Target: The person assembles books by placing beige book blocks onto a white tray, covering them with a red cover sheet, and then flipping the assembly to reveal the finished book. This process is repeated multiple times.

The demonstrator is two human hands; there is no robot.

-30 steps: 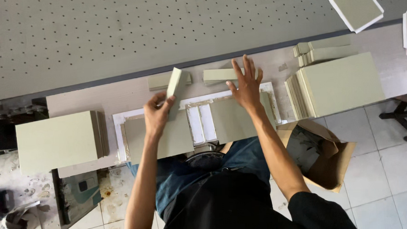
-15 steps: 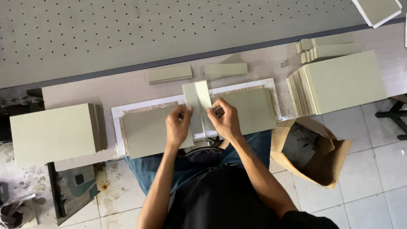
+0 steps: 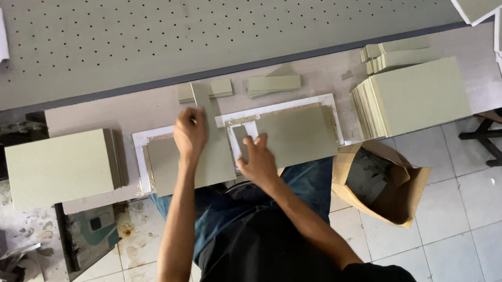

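Note:
My left hand [image 3: 189, 132] grips a narrow grey-green card strip [image 3: 202, 101] that points away from me, over the left grey board [image 3: 170, 170]. My right hand [image 3: 257, 156] lies fingers-down on the middle of a white sheet [image 3: 278, 107], touching a narrow strip [image 3: 242, 137] in the white gap between the left board and the right grey board [image 3: 298, 134]. Both boards lie flat on the white sheet at the front edge of the bench.
Two small piles of strips [image 3: 274, 83] lie behind the sheet. Tall stacks of grey boards stand at the right [image 3: 424, 97] and the left [image 3: 57, 166]. An open brown box [image 3: 388, 188] sits on the floor at my right. A perforated table [image 3: 201, 30] lies beyond.
Both hands were together on one strip at the middle. Now my left hand has moved left and back with a strip, and my right hand rests on the middle gap.

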